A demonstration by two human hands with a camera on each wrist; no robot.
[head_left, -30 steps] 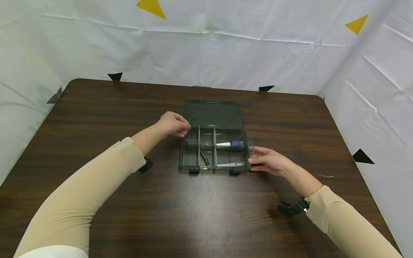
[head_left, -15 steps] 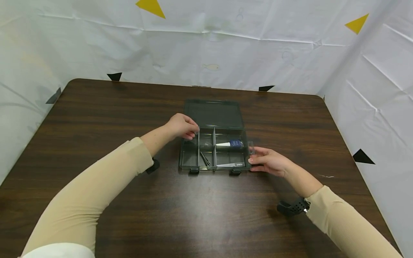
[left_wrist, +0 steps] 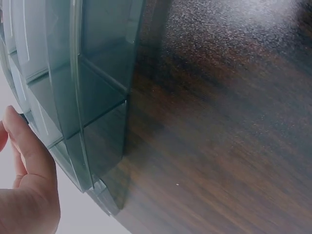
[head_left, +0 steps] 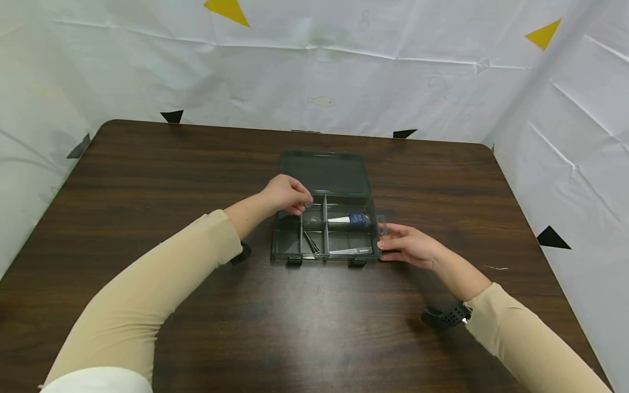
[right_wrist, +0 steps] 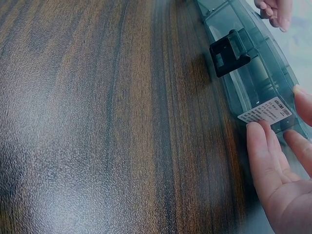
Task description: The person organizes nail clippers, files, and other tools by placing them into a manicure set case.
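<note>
Steadying an open organizer box (head_left: 324, 229) mid-table (head_left: 147, 180)
Right hand (head_left: 410, 246) pressing relaxed fingers to its right end; left hand (head_left: 287, 194) curled over the back-left compartment, pinching something small, can't tell what
</note>
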